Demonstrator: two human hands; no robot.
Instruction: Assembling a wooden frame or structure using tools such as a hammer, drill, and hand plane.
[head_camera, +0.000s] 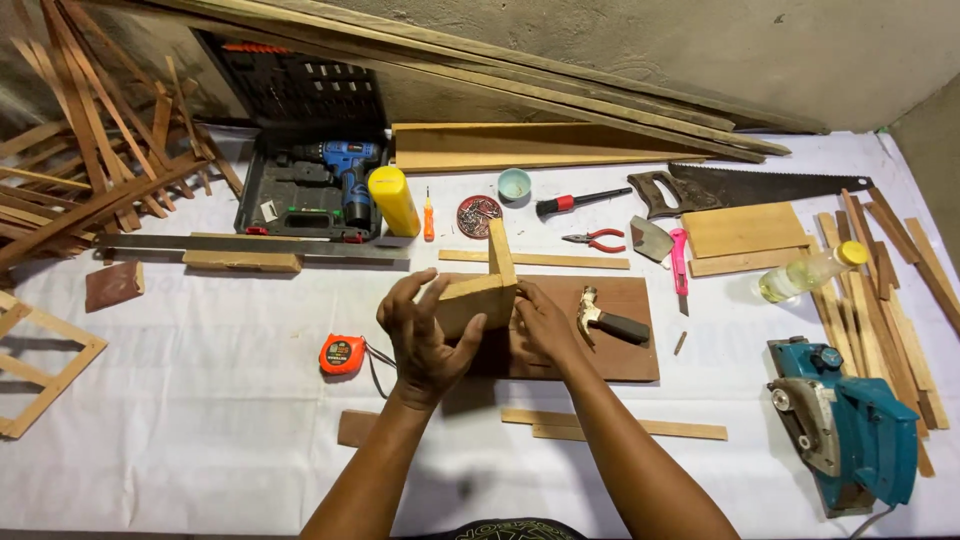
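Left hand (428, 335) is wrapped round the wood piece (487, 290), fingers curled over its near face and thumb underneath, so it's clamped on it rather than spread. Right hand (545, 325) is tucked against the other side, fingers pressed to the wood down low; can't tell whether it's pinching something small there, it's hidden. The piece looks like two boards set at a right angle, one standing upright, and I'd guess both hands are bracing it to keep that corner square. It sits on the dark board (610, 335), which probably serves as a flat work base.

Closest to the camera, two thin strips (620, 425) lie on the white-covered bench (200, 420), with a small brown block (355, 427) beside them. An orange tape measure (342, 354) is just left of the left hand. A hammer (610, 320) rests on the dark board right by the right hand, easy to grab. Off to the right is a blue circular saw (850, 430).

Further back: red pliers (597, 239), a tin of nails (479, 215), a yellow can (393, 201), a blue drill (345, 170) in its case and a handsaw (745, 187). Long planks (560, 100) lean along the wall.
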